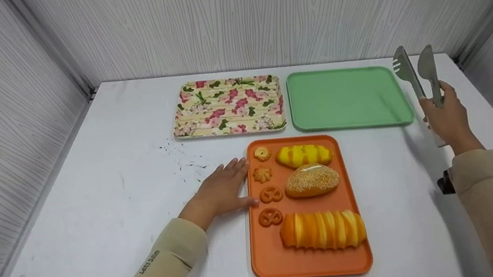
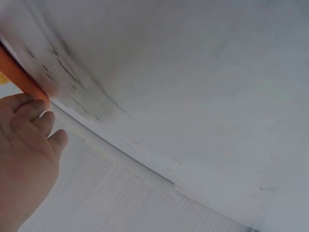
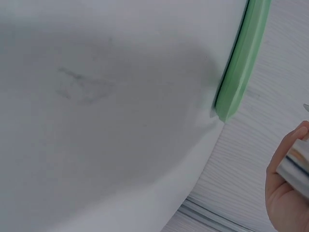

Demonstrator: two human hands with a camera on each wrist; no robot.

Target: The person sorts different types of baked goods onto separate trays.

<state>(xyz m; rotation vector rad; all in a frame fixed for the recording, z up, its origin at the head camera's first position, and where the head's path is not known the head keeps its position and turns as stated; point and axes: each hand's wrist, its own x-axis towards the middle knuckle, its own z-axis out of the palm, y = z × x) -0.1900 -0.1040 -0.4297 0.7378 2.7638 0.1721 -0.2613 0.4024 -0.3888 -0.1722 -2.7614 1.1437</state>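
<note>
My left hand [image 1: 222,189] rests at the left edge of an orange tray [image 1: 311,266], its fingers extended along the rim and the thumb over it. In the left wrist view the left hand [image 2: 29,145] touches the tray's orange edge [image 2: 19,77]. On the tray lie a yellow bread [image 1: 304,155], a seeded bun [image 1: 312,181], a ridged loaf [image 1: 323,230] and several small cookies [image 1: 267,195]. My right hand [image 1: 450,121] grips metal serving tongs [image 1: 428,69] above the table at the right, the tong ends spread apart. The right wrist view shows that hand [image 3: 285,193] only partly.
A floral tray [image 1: 228,107] lies at the back middle, with a green tray [image 1: 348,99] to its right. Dark marks [image 1: 190,165] spot the white table left of the orange tray. Grey wood-patterned panels [image 1: 236,20] enclose the back and sides.
</note>
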